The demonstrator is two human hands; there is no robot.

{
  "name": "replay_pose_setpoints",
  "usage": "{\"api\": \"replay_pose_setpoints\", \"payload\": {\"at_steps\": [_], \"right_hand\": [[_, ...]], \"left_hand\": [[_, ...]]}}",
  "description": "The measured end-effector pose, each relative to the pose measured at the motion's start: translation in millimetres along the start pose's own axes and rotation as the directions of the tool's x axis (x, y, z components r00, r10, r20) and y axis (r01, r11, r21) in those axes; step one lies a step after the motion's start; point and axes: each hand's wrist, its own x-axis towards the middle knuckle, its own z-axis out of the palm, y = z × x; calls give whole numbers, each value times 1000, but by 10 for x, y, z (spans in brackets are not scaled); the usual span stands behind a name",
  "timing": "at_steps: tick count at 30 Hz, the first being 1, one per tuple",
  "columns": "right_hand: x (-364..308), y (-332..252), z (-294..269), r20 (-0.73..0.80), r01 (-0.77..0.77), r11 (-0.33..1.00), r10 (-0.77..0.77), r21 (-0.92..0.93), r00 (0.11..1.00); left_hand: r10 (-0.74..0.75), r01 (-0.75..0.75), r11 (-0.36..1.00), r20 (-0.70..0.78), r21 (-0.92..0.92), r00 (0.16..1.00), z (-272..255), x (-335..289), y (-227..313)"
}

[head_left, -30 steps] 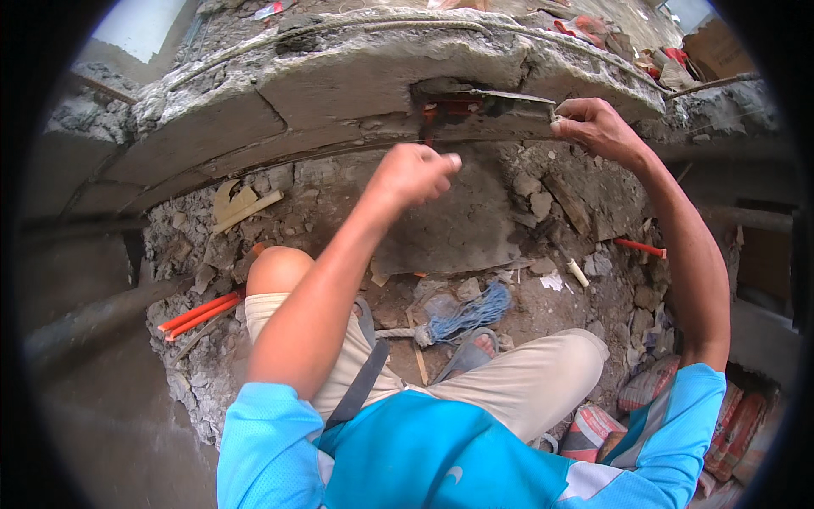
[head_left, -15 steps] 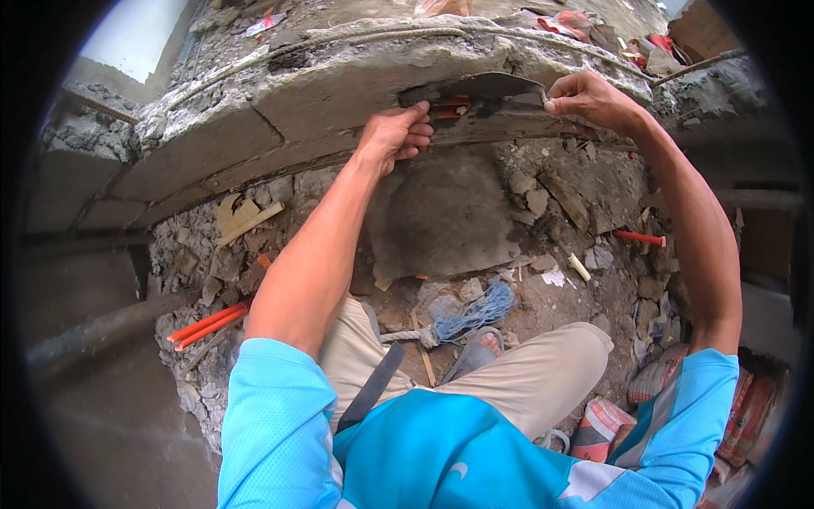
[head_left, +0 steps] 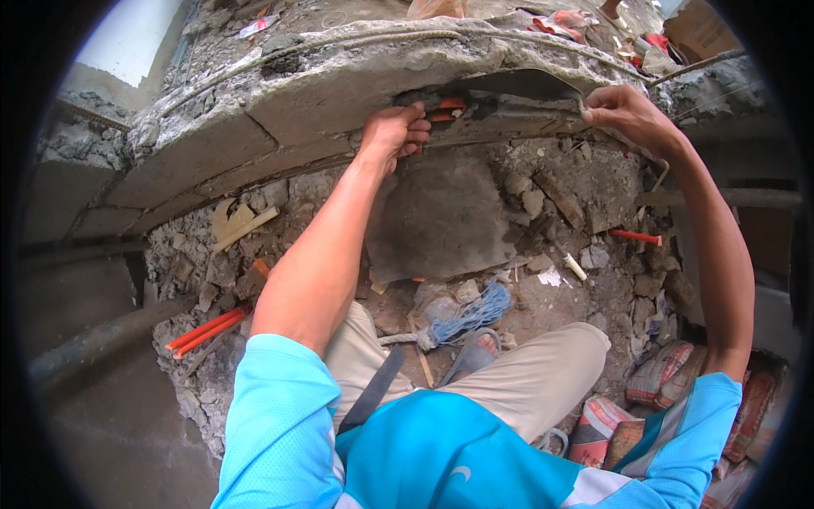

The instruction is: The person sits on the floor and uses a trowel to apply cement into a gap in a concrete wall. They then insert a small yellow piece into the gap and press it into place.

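My left hand [head_left: 395,133] is closed at the left end of a dark hole [head_left: 509,92] in the grey block wall [head_left: 314,106]. Thumb and fingers are pressed together; what they hold is hidden. Right beside those fingertips, short orange tubes [head_left: 449,108] stick out of the hole. At the hole's right end my right hand [head_left: 632,117] pinches a thin, pale wire [head_left: 583,100], which curves off along the hole's upper edge. A bent strand [head_left: 663,174] hangs below that hand, next to the wrist.
Below the wall lies a flat grey slab [head_left: 441,212] among rubble. Orange tubes [head_left: 208,331] lie at left, another orange tube [head_left: 636,237] at right. A blue frayed rope [head_left: 471,316] is by my foot. Printed sacks [head_left: 666,373] lie at lower right; a metal pipe [head_left: 110,339] crosses the left.
My right hand has moved to the right, away from my left hand, with the wire in its fingers. A bent strand now shows below it. The left hand has hardly moved.
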Motion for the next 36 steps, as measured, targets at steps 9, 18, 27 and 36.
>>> {"api": "replay_pose_setpoints", "payload": {"at_steps": [9, 18, 27, 36], "right_hand": [[-141, 315, 492, 39, -66, 968, 59, 243, 998], [130, 484, 1081, -59, 60, 997, -58, 47, 997], [286, 236, 1159, -100, 118, 991, -123, -59, 987], [267, 90, 1112, -151, 103, 993, -111, -62, 982]], "left_hand": [[-61, 55, 993, 60, 100, 996, -120, -9, 133], [56, -57, 815, 19, 576, 998, -335, -166, 382], [-306, -112, 296, 205, 949, 930, -546, -533, 469], [-497, -175, 183, 245, 967, 832, -234, -825, 520]]}}
